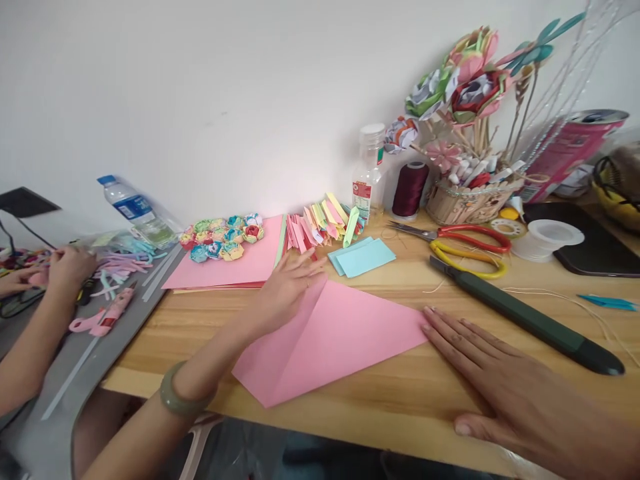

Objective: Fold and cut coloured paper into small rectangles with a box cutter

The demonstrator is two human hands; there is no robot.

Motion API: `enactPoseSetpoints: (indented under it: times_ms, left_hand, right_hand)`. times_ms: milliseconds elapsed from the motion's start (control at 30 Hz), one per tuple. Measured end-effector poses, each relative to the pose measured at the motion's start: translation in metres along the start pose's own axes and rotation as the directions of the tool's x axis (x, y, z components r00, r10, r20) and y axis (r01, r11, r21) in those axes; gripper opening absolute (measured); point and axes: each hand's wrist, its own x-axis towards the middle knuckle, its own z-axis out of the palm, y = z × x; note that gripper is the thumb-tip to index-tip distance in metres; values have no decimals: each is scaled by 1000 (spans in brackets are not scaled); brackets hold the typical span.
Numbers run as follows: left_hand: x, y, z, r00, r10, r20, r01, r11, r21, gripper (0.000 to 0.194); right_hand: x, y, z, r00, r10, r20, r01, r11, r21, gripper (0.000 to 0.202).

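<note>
Pink sheet: on counter, in front of the person, between the two hands; a crease runs from the top edge down to the lower left, right end narrows to a tip
Left hand: on the sheet's upper left, fingers stretched and a little apart; thumb hidden, cannot tell if it pinches the edge
Bangle: greenish, around left wrist
Right hand: palm down, spread, thumb well apart from fingers, fingertips touching the sheet's right tip; clamped on nothing
Stack: pink on top, flat, behind left hand
Flowers: paper, many colours, grouped on the stack
Strips: folded paper, piled right of the flowers
Blue cards: two, overlapping, behind the sheet
Scissors: one red handle, one yellow, blades pointing left
Cutter: dark green handle, lying slanted behind right hand, tip by the yellow handle
Thread: dark spool, upright, beside clear bottle
Basket: back right by the wall, paper blooms standing in it
Co-worker's hands: far left, over a grey surface; fingers bent at a small pink thing, grip cannot be told
Glue gun: pink, on the grey surface
</note>
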Motion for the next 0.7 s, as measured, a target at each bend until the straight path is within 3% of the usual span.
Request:
enactPoseSetpoints:
  times_ms: [100,167,267,333,400,600,700]
  left_hand:
    - [1,64,5,993,120,10,-120,993,-3,45]
    - [-2,107,26,982,184,51,-186,982,30,61]
    - [-13,147,66,994,104,-37,-96,982,162,65]
    - [-27,153,84,990,45,-131,-16,977,212,67]
    - [-49,148,90,990,11,-144,25,970,242,65]
    - [-125,123,68,960,-192,-202,253,905,343,55]
    - [-152,119,63,930,-277,-242,350,868,351,54]
  right_hand:
    - [-2,0,5,999,7,35,-7,1000,20,95]
    - [-4,0,9,1000,-11,25,12,1000,-9,95]
    - [-5,-1,12,999,-31,-7,31,997,-73,96]
    - [-4,-1,12,999,-34,-8,33,995,-90,95]
    - [-4,-1,12,999,-36,-7,35,995,-89,95]
    - [-3,2,15,997,-64,-48,60,995,-78,94]
    - [-4,4,19,993,-98,-69,89,988,-123,94]
